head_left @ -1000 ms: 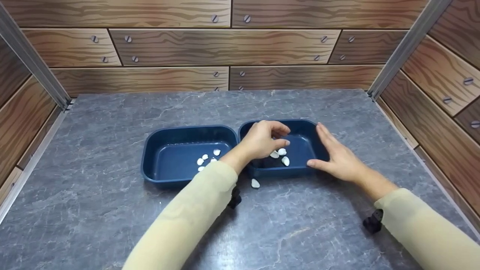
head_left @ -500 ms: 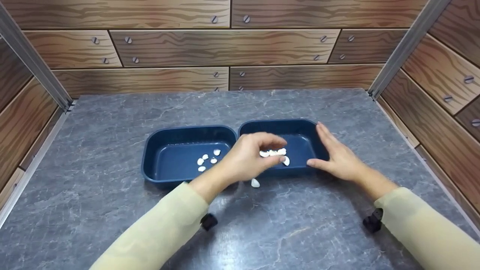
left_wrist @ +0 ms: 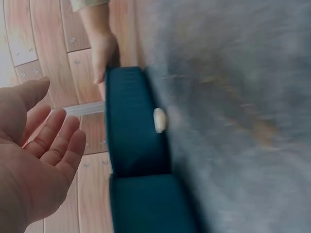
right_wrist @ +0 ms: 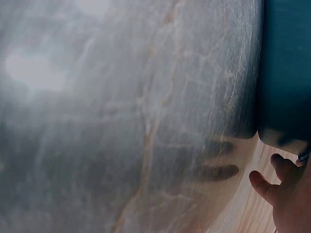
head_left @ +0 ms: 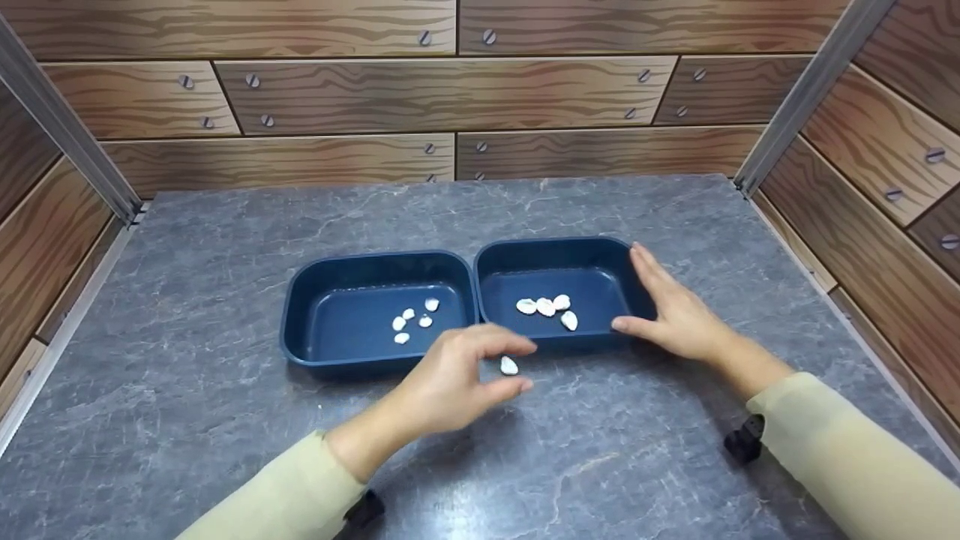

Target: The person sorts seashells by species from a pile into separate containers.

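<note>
A single white seashell (head_left: 509, 366) lies on the table just in front of the right blue bin. My left hand (head_left: 450, 382) hovers around it, thumb and fingers spread to either side with a gap. In the left wrist view, that hand (left_wrist: 39, 160) has nothing in its palm, and the shell (left_wrist: 159, 120) is apart from it. My right hand (head_left: 679, 322) rests against the right end of the right bin (head_left: 592, 289), fingers straight and thumb at the near rim. Several white seashells (head_left: 545, 307) lie on that bin's floor.
The left blue bin (head_left: 345, 322) stands against the right one and has several smaller white shells (head_left: 409, 313) inside. Under both is a grey marbled tabletop (head_left: 637, 465). Wood-patterned panels (head_left: 450, 90) close off the back and sides.
My left hand has come back from above the right bin, toward the near side, to the lone shell on the table. The bin's shells are now uncovered. My right hand has stayed put.
</note>
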The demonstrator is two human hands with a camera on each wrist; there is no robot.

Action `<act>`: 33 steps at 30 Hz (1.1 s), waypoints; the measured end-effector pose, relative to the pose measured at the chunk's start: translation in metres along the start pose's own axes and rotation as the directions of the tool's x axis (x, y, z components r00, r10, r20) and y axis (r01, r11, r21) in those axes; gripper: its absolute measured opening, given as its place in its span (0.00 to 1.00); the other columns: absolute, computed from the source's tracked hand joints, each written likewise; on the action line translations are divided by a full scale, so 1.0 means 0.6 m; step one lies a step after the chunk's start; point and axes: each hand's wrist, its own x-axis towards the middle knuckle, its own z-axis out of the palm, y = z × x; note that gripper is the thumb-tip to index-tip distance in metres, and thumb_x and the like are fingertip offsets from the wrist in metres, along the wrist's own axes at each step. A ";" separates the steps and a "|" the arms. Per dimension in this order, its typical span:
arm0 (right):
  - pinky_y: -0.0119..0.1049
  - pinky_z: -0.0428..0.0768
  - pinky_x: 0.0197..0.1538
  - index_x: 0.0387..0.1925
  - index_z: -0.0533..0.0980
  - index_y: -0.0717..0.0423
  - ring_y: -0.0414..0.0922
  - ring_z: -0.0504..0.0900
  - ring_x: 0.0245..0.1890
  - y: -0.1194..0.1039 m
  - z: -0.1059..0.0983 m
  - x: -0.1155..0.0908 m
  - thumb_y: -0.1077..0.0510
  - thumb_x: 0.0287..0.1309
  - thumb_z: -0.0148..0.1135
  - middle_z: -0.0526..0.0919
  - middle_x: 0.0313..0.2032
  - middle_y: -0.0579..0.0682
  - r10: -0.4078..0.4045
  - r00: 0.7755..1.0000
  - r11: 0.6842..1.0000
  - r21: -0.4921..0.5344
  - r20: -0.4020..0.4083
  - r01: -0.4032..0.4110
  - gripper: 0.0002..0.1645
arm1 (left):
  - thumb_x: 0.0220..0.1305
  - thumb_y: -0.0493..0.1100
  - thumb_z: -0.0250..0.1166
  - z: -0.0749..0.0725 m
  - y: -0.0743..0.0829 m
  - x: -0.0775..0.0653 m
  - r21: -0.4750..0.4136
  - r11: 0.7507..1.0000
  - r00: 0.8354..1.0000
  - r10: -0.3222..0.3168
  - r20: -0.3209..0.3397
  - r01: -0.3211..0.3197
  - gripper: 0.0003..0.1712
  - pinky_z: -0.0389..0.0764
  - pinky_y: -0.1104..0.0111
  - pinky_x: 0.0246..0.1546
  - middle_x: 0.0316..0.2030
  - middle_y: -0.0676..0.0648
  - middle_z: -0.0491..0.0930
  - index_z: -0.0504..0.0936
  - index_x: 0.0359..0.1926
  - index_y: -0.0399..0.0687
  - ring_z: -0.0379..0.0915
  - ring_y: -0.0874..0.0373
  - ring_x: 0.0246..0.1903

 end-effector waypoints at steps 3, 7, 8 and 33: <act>0.71 0.51 0.76 0.86 0.39 0.58 0.67 0.46 0.82 0.001 0.000 0.001 0.35 0.66 0.70 0.37 0.85 0.56 0.007 1.000 1.000 -0.001 0.004 -0.007 0.68 | 0.65 0.39 0.78 0.004 -0.008 -0.020 0.033 0.999 1.000 -0.020 0.012 0.019 0.19 0.84 0.65 0.54 0.53 0.51 0.87 0.89 0.56 0.44 0.82 0.60 0.52; 0.72 0.51 0.76 0.86 0.39 0.58 0.67 0.46 0.82 0.001 0.000 0.001 0.36 0.66 0.70 0.36 0.85 0.56 0.008 1.000 1.000 -0.002 0.006 -0.008 0.68 | 0.65 0.41 0.78 0.013 -0.022 -0.038 0.062 0.996 0.997 -0.062 0.041 0.060 0.21 0.85 0.65 0.51 0.56 0.50 0.86 0.88 0.58 0.44 0.81 0.60 0.54; 0.72 0.51 0.76 0.86 0.39 0.58 0.67 0.46 0.81 0.001 0.000 0.001 0.36 0.66 0.70 0.37 0.85 0.57 0.006 1.000 1.000 -0.002 0.004 -0.006 0.68 | 0.65 0.41 0.78 0.015 -0.025 -0.041 0.068 0.995 0.996 -0.075 0.051 0.071 0.22 0.85 0.66 0.52 0.57 0.49 0.86 0.87 0.58 0.43 0.81 0.59 0.55; 0.70 0.51 0.77 0.86 0.38 0.59 0.66 0.45 0.82 0.001 0.000 0.001 0.35 0.67 0.69 0.36 0.85 0.56 0.008 1.000 1.000 -0.013 0.015 -0.008 0.68 | 0.64 0.48 0.78 0.043 -0.061 -0.037 0.140 0.967 0.965 -0.232 0.123 0.215 0.36 0.72 0.57 0.72 0.68 0.42 0.76 0.79 0.69 0.38 0.73 0.50 0.68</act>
